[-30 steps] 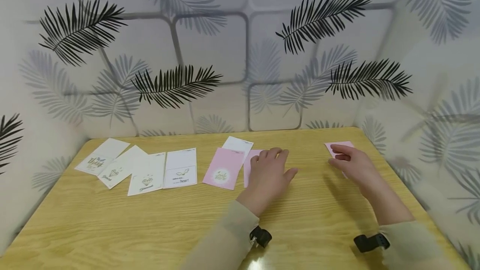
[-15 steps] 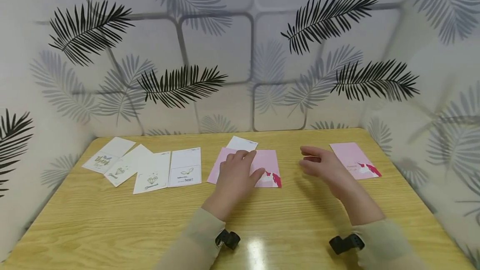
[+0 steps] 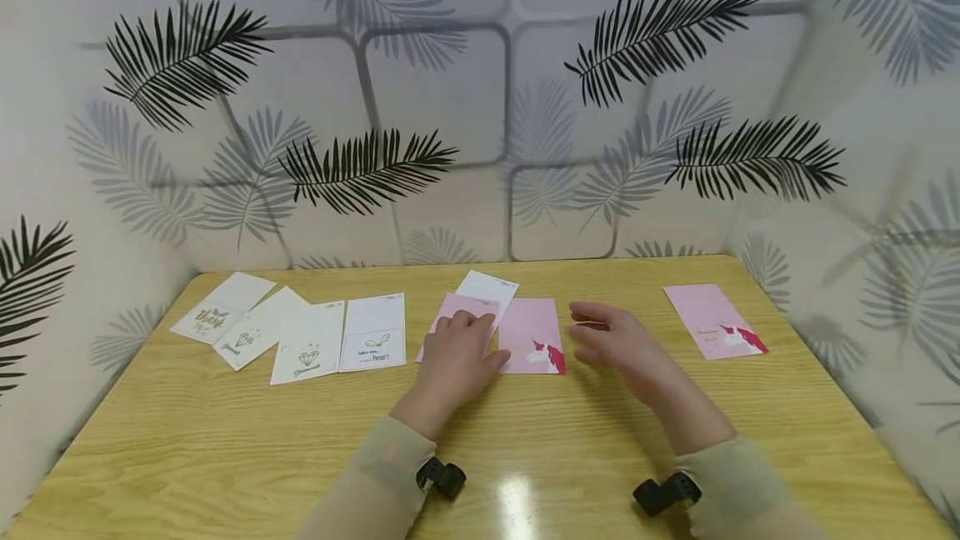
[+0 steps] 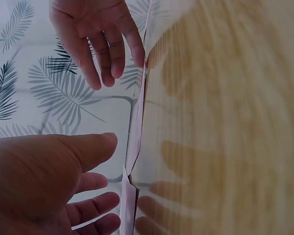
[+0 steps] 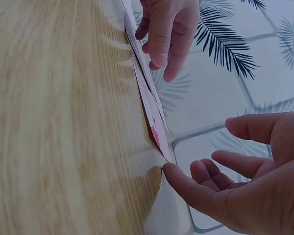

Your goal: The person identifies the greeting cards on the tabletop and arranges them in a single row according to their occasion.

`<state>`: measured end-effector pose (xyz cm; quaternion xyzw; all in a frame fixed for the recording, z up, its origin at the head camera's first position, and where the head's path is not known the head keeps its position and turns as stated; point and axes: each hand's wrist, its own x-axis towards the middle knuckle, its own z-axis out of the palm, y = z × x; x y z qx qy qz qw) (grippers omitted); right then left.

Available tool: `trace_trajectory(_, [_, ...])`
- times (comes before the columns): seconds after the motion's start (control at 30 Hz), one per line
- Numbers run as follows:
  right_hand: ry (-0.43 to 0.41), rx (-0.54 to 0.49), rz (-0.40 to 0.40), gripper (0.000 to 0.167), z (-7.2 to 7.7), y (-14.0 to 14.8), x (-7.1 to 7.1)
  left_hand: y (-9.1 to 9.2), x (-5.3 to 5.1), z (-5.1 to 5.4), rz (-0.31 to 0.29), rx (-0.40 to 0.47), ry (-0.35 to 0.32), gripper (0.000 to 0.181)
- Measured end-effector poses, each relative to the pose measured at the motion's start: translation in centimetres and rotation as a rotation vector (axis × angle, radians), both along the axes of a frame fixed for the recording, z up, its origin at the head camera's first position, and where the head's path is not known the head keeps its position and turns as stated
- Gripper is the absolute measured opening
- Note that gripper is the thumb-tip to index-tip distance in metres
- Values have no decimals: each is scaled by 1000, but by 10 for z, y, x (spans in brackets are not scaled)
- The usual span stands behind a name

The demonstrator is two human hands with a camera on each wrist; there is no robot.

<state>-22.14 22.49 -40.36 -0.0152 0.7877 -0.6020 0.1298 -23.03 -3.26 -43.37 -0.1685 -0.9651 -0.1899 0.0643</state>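
Note:
My left hand (image 3: 453, 365) lies over a pink card (image 3: 463, 302), covering most of it, its fingers loosely bent with nothing pinched. Right beside that card lies a second pink card (image 3: 525, 325) with a red-maned unicorn in one corner. Just right of the unicorn card is my right hand (image 3: 628, 350), side-on, holding nothing. In the right wrist view the lowest finger of this hand (image 5: 245, 183) comes down by the end of a pink card (image 5: 159, 134); whether they touch I cannot tell. A white card (image 3: 489, 285) sticks out behind the left pink card.
Farther right, another pink unicorn card (image 3: 712, 319) lies alone. White cards form a row at left: a thank-you card (image 3: 225, 307), two diamond cards (image 3: 262, 327) and a heart card (image 3: 373, 332). A patterned wall (image 3: 435, 107) borders the wooden table (image 3: 247, 448).
Both hands have moved left. The left hand went from the unicorn card to the pink card beside it; the right hand left the far-right card and came next to the middle unicorn card.

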Motion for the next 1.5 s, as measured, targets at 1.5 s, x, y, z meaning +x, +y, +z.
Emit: trace_trajectory(1.5, [-50, -23, -15, 68, -18, -14, -5, -2, 2, -5, -3, -58, -77, 50])
